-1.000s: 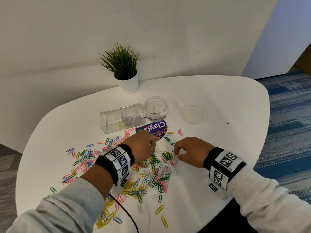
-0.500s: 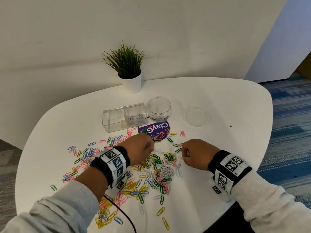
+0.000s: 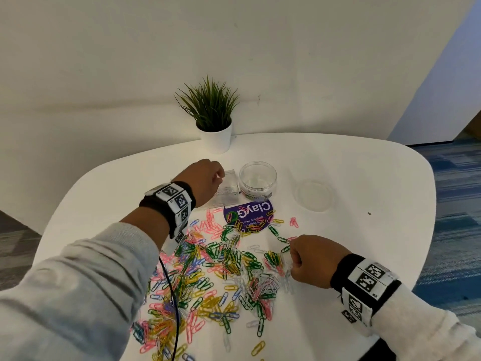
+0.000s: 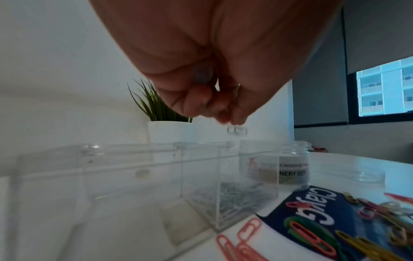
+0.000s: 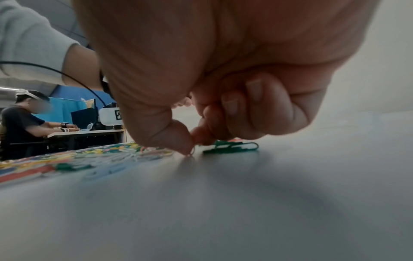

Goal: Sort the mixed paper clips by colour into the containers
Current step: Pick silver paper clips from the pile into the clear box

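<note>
A heap of mixed coloured paper clips [image 3: 221, 269] covers the near half of the white table [image 3: 364, 165]. My left hand [image 3: 208, 178] hovers over the clear two-part box [image 4: 201, 176], fingers bunched, with a thin pale clip [image 4: 238, 87] showing between them. Another pale clip [image 4: 236, 131] is in the air just below the fingertips. The box's right compartment holds pale clips [image 4: 234, 194]. My right hand [image 3: 309, 259] sits at the heap's right edge. Its thumb and forefinger pinch a pink clip [image 5: 191, 152] against the table, beside a green clip [image 5: 232, 146].
An open round clear jar [image 3: 257, 178] stands right of the box, its lid [image 3: 315, 195] lying further right. A purple round label [image 3: 247, 214] lies in front of the jar. A potted plant [image 3: 210, 121] stands at the back edge. A black cable [image 3: 171, 295] runs under my left arm.
My left hand has lifted from the heap and moved away to above the clear box. My right hand stays at the heap's right edge, now pinching a clip.
</note>
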A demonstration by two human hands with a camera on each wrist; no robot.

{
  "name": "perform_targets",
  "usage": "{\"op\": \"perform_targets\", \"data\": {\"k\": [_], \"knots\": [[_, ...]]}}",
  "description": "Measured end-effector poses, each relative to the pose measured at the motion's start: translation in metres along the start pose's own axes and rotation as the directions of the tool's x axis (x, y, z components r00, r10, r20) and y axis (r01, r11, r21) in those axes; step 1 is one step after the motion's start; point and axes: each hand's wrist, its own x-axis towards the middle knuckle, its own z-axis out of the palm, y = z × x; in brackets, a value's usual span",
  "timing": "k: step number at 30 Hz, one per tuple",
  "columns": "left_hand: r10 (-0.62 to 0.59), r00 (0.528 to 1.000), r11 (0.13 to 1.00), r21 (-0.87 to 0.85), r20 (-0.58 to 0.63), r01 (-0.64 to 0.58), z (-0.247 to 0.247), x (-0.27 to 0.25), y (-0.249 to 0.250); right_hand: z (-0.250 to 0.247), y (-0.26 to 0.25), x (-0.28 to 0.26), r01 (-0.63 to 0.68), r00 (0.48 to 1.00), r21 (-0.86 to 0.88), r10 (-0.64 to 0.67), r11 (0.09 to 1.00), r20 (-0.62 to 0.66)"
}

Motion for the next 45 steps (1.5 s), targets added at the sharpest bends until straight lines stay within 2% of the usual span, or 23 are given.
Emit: {"op": "perform_targets", "data": {"k": [4, 8, 10, 12, 15, 19, 22, 24, 28, 29, 32, 35, 37, 39, 40, 42, 43, 45], "knots": [[-0.078, 0.996, 0.987, -0.135, 0.051, 0.084, 0.0, 0.004, -0.007, -0.021, -0.001, 0.002, 0.034, 0.998, 0.106, -0.029, 0.994, -0.046], [-0.095, 0.993, 0.992, -0.092, -0.065, 0.089, 0.002, -0.007, -0.029, -0.059, -0.014, 0.029, 0.105, 0.989, 0.164, -0.087, 0.981, -0.117], [-0.117, 0.993, 0.991, -0.064, 0.021, 0.118, 0.008, -0.017, -0.04, -0.08, -0.028, 0.053, 0.148, 0.98, 0.163, -0.122, 0.976, -0.159], [-0.145, 0.98, 0.989, 0.052, 0.139, 0.139, 0.019, -0.023, -0.046, -0.098, -0.046, 0.079, 0.193, 0.965, 0.145, -0.161, 0.971, -0.206], [-0.156, 0.975, 0.974, 0.189, 0.157, 0.126, 0.031, -0.027, -0.046, -0.113, -0.077, 0.118, 0.237, 0.949, 0.11, -0.206, 0.965, -0.237], [-0.176, 0.972, 0.966, 0.216, 0.158, 0.14, 0.035, -0.03, -0.043, -0.111, -0.105, 0.156, 0.225, 0.951, 0.003, -0.219, 0.974, -0.217], [-0.179, 0.968, 0.969, 0.2, 0.178, 0.142, 0.035, -0.029, -0.045, -0.104, -0.116, 0.168, 0.222, 0.962, -0.082, -0.232, 0.972, -0.141], [-0.176, 0.967, 0.971, 0.191, 0.185, 0.14, 0.035, -0.029, -0.046, -0.103, -0.117, 0.164, 0.231, 0.962, -0.084, -0.24, 0.969, -0.128], [-0.172, 0.97, 0.973, 0.183, 0.172, 0.14, 0.036, -0.03, -0.047, -0.101, -0.104, 0.127, 0.263, 0.928, -0.013, -0.257, 0.965, -0.271], [-0.164, 0.972, 0.975, 0.175, 0.168, 0.135, 0.036, -0.03, -0.047, -0.095, -0.096, 0.114, 0.26, 0.929, 0.007, -0.248, 0.966, -0.274], [-0.134, 0.983, 0.979, 0.171, 0.123, 0.112, 0.038, -0.037, -0.048, -0.07, -0.066, 0.072, 0.193, 0.975, 0.02, -0.19, 0.981, -0.12], [-0.09, 0.995, 0.99, 0.116, 0.029, 0.086, 0.038, -0.047, -0.046, -0.042, -0.038, 0.037, 0.124, 0.992, -0.038, -0.124, 0.992, 0.01], [0.009, 0.995, 0.992, 0.126, -0.101, 0.004, 0.033, -0.056, -0.039, -0.028, -0.026, 0.024, 0.106, 0.994, -0.062, -0.104, 0.992, 0.035], [0.192, 0.962, 0.97, 0.189, -0.196, -0.156, 0.027, -0.067, -0.019, -0.018, -0.018, 0.018, 0.088, 0.996, -0.049, -0.087, 0.995, 0.018], [0.261, 0.949, 0.956, 0.188, -0.179, -0.227, 0.026, -0.071, -0.004, -0.016, -0.015, 0.017, 0.08, 0.997, -0.031, -0.08, 0.996, -0.006], [0.328, 0.945, 0.928, 0.184, 0.004, -0.324, 0.031, -0.079, 0.029, -0.014, -0.009, 0.016, 0.067, 0.996, 0.012, -0.066, 0.998, -0.062], [0.327, 0.94, 0.92, 0.196, 0.1, -0.34, 0.035, -0.082, 0.046, -0.013, -0.006, 0.015, 0.058, 0.995, 0.043, -0.054, 0.997, -0.088], [0.259, 0.942, 0.928, 0.215, 0.211, -0.304, 0.044, -0.082, 0.068, -0.014, -0.001, 0.012, 0.039, 0.99, 0.103, -0.025, 0.994, -0.139]]}}
